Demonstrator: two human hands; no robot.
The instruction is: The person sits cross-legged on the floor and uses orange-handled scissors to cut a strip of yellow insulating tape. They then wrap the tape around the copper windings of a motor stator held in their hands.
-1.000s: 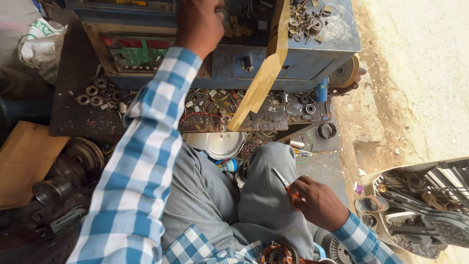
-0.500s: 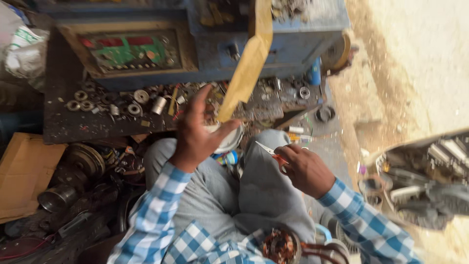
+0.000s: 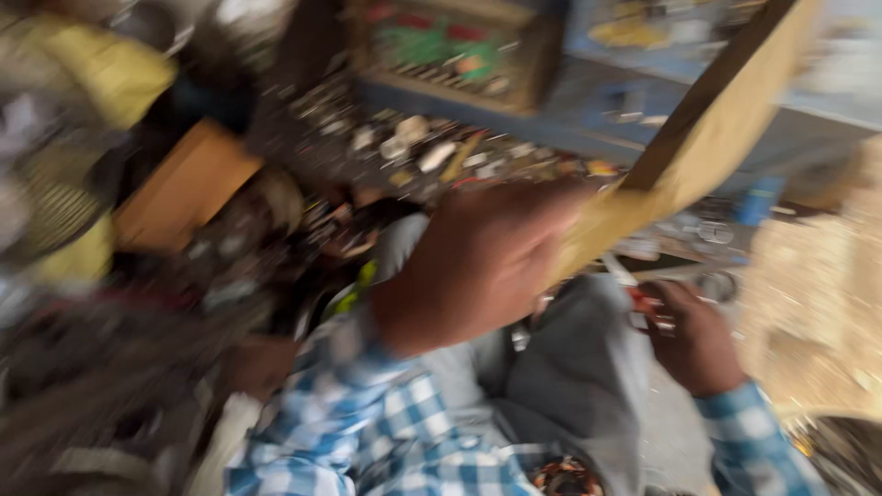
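Sitting before a cluttered dark surface (image 3: 386,138), the person is raising the left hand (image 3: 473,266) against a slanting yellow wooden strip (image 3: 698,156); blur is hiding its grip. The right hand (image 3: 689,335) is clamping a small red-handled tool (image 3: 643,308) over the lap, risking snagging the strip.

Blue-and-white checked sleeves (image 3: 386,432), grey trousers (image 3: 570,386), a tan wooden slat (image 3: 707,147), an orange-brown board (image 3: 184,188).
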